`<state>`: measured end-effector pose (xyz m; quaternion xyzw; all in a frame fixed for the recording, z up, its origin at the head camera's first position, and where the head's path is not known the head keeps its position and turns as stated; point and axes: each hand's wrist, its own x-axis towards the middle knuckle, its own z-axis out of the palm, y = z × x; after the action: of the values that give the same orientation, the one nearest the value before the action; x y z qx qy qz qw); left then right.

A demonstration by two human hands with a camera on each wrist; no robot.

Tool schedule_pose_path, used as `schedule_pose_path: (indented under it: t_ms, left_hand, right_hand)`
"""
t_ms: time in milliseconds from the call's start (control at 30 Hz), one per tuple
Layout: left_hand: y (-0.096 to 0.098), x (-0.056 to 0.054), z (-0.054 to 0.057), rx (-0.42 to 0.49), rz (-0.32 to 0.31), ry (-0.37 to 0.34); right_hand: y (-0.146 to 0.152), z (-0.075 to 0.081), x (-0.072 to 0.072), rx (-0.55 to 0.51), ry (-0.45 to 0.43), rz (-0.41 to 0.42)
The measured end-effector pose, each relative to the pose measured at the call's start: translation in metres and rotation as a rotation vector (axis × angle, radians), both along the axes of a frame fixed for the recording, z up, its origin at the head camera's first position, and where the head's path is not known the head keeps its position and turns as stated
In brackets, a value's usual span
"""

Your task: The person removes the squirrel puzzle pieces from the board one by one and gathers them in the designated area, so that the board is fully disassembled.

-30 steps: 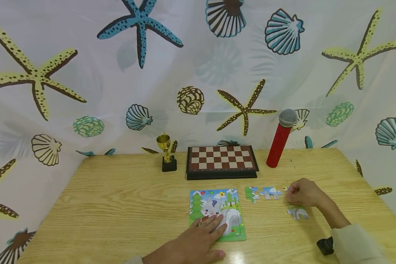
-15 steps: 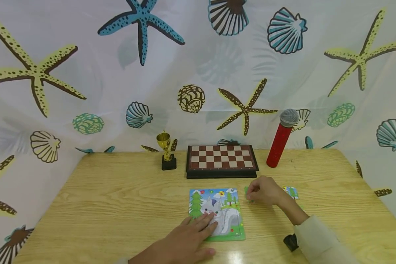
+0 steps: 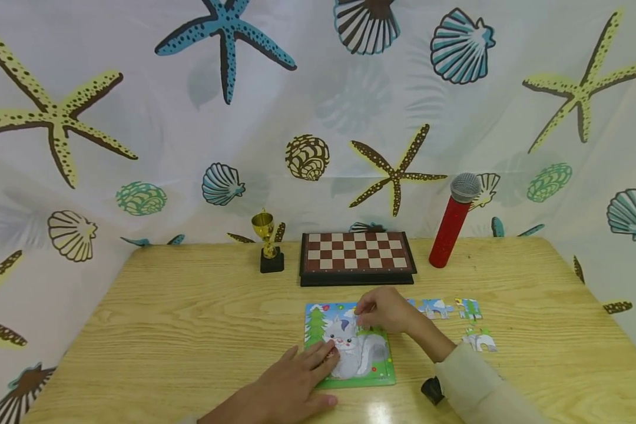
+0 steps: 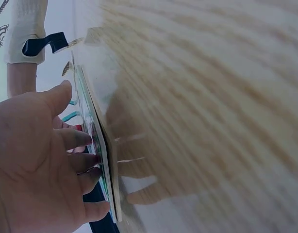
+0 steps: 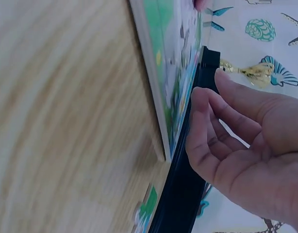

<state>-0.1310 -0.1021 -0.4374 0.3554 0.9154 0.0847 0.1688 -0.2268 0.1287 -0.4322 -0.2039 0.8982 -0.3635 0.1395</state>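
Observation:
In the head view a jigsaw board (image 3: 357, 380) with a grey squirrel picture lies on the table. My left hand (image 3: 291, 383) rests on its lower left part, fingertips on the squirrel. The left wrist view shows these fingers (image 4: 78, 162) on the board's surface, near its edge. Over the board's upper right part is my right hand (image 3: 389, 309). The right wrist view shows its fingers loosely bent, thumb apart from the index finger, and no piece visible between them. Loose jigsaw pieces, among them a tree piece (image 3: 470, 308) and a grey-and-green piece (image 3: 479, 340), lie to the right.
Behind the board stands a chessboard case (image 3: 356, 259), with a gold trophy cup (image 3: 267, 244) to its left and a red microphone (image 3: 450, 229) to its right. A patterned cloth (image 3: 297, 106) hangs behind the wooden table (image 3: 191, 318).
My right hand has moved left, from the loose pieces at the right to above the board's upper right part. My left hand has shifted slightly left and still rests on the board.

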Motion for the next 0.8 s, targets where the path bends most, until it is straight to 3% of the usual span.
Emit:
schedule_pose_path:
  t_ms: [200, 467, 800]
  left_hand:
    - [0.000, 0.001, -0.002, -0.003, -0.005, 0.015]
    - [0.003, 0.000, -0.001, -0.035, 0.002, -0.007]
    - [0.004, 0.001, 0.001, -0.067, 0.008, -0.012]
  right_hand:
    - [-0.014, -0.003, 0.004, -0.012, -0.012, 0.037]
    - [-0.024, -0.006, 0.007, 0.038, -0.049, -0.029]
    - [-0.027, -0.006, 0.008, 0.036, -0.062, -0.040]
